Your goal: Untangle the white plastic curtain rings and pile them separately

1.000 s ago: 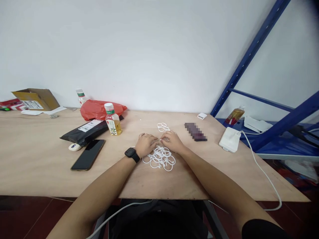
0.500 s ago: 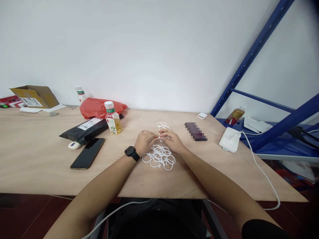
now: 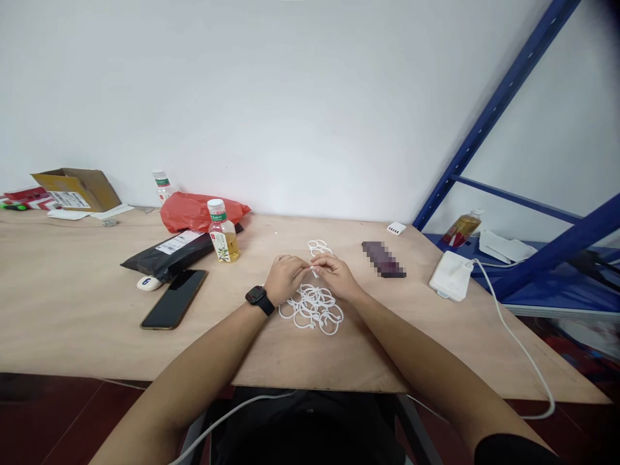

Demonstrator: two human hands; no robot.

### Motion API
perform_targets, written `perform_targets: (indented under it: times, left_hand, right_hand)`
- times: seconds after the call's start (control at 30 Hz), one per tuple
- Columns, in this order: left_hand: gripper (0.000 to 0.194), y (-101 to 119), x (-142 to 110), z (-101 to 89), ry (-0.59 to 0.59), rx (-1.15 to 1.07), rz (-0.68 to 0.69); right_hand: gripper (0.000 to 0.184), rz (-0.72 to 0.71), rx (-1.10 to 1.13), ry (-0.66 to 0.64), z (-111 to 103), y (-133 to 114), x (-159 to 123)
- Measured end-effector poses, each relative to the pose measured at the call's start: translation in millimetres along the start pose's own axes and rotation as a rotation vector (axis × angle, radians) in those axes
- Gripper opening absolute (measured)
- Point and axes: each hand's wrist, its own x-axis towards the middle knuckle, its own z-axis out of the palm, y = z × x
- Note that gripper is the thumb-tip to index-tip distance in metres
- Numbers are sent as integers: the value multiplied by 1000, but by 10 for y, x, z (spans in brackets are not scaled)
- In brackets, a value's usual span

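— What sort of place?

— A plain workroom or storeroom, by the look.

— Signs of that?

— Bare white wall [image 3: 290,97], dark red tile floor [image 3: 48,413], blue steel shelving [image 3: 494,123] right beside a raw plywood counter [image 3: 72,290].

— And on the counter?

— An open cardboard box [image 3: 80,190], a black mailer bag [image 3: 167,255] with a printed shipping label, a white power adapter [image 3: 450,276] on a long cable.

— More office than home?

— Closer to a packing room than either. Hard to say for certain.
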Motion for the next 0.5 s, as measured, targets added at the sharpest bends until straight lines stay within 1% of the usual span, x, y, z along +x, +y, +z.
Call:
perform_targets:
  times: [0.13,0.2,0.27,0.33,0.4,0.5]
  left_hand:
    - [18,-30,3,23,-13,8,-84]
    - [18,-47,-3,28,-34,18,-95]
    - [19,-57,-10,27,-59,28,-95]
    - [20,-62,-17,23,-79,33,-95]
    - [19,-62,-21,21,-97,37,-96]
    - [19,-60,-22,26,-120,42,-97]
  right_hand:
    - [16,-101,-333,93,-99,30,83]
    - [17,-114,-503,94,-175,93,141]
    - [21,-88,-603,60,-270,159,179]
    - [24,-45,-601,-26,-393,189,168]
    - [28,-7,-520,-194,-542,168,105]
    - [30,71,-397,-452,-759,72,-31]
